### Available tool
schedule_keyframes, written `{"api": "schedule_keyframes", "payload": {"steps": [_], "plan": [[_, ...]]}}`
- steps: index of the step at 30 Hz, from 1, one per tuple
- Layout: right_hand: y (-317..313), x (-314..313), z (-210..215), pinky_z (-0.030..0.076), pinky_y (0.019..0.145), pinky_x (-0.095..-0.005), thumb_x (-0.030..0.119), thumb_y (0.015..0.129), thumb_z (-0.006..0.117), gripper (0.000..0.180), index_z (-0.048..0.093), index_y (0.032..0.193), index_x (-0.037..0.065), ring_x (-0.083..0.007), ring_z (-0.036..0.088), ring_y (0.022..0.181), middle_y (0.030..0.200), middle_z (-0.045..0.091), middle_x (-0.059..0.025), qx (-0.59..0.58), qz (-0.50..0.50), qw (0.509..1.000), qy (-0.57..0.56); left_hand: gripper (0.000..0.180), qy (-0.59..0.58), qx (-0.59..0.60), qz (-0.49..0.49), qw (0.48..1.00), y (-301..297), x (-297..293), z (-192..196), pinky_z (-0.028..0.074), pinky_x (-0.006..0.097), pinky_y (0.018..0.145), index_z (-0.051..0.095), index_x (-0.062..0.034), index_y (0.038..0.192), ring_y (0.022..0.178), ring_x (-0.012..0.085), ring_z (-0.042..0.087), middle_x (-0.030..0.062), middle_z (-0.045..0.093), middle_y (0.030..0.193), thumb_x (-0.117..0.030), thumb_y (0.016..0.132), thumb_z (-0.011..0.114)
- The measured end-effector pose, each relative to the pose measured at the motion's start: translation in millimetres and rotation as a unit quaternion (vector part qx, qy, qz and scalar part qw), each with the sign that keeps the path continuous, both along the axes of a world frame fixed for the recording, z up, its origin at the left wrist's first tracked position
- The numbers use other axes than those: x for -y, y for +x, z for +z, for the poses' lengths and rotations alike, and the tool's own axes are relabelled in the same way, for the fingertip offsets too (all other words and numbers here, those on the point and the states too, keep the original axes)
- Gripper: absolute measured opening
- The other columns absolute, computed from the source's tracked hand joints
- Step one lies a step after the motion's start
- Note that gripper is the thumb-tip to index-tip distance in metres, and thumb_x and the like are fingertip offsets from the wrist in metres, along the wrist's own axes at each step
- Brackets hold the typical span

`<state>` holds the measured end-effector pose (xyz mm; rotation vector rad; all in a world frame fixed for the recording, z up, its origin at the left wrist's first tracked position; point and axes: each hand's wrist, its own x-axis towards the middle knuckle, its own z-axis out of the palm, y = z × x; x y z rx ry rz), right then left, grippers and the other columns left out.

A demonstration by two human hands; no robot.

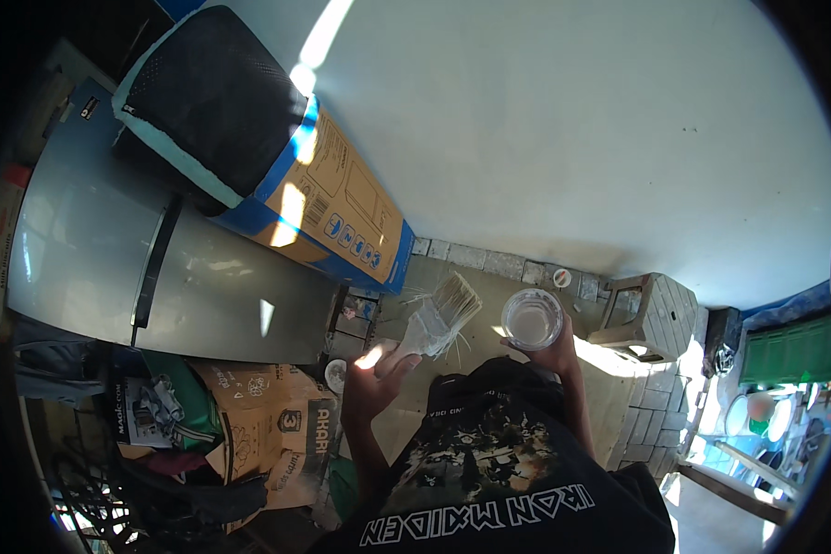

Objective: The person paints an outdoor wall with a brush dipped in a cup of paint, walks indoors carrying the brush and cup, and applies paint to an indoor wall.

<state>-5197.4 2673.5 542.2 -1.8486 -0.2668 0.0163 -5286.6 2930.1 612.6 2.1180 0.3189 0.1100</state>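
In my left hand point(379, 379) is a wide paintbrush point(431, 325). My fingers are closed round its handle, and the pale, splayed bristles point up and to the right. White paint coats its lower part. My right hand point(556, 353) is wrapped round a clear round tub point(533, 319) with whitish liquid inside. Brush and tub are apart, both held in front of my body above the floor. Beyond them rises a pale wall point(600, 138).
A silver fridge point(222, 295) stands on the left beside a tall brown and blue carton point(351, 203) topped by a black cushion-like bundle point(217, 102). Another cardboard box point(277, 429) sits lower left. To the right is a beige plastic stool point(660, 319). A small white lid-like disc point(561, 278) lies near the wall.
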Motion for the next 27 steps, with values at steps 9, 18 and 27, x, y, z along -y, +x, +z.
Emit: {"api": "schedule_keyframes", "payload": {"steps": [9,18,27], "plan": [[30.4,23.4,-33.2,0.048,0.078,-0.0335,0.024,0.055,0.085,0.062,0.052,0.102,0.001,-0.0198,0.059,0.087,0.094,0.061,-0.0104,0.012,0.080,0.995,-0.050,0.032,0.039,0.065,-0.002,0.997,-2.1,26.8,-9.5,0.043,0.031,0.052,0.061,0.0021,0.081,0.052,0.0236,0.057,0.0146,0.058,0.062,-0.029,0.075,0.068],[49.7,21.4,-22.1,0.047,0.078,-0.0336,0.025,0.054,0.085,0.063,0.052,0.103,0.002,-0.0208,0.060,0.087,0.094,0.062,-0.0107,0.012,0.145,0.988,-0.052,0.038,0.045,0.079,0.051,0.995,-10.3,48.8,-11.3,0.045,0.031,0.052,0.062,0.0026,0.083,0.051,0.0248,0.059,0.0150,0.059,0.060,-0.034,0.074,0.069],[40.8,22.7,-16.9,0.048,0.077,-0.0349,0.026,0.055,0.084,0.065,0.051,0.105,0.002,-0.0235,0.061,0.086,0.093,0.063,-0.0121,0.030,0.126,0.991,-0.025,0.035,0.041,0.073,0.020,0.996,-6.2,44.1,-10.1,0.044,0.029,0.051,0.062,0.0025,0.084,0.052,0.0195,0.060,0.0143,0.059,0.061,-0.030,0.075,0.068]]}}
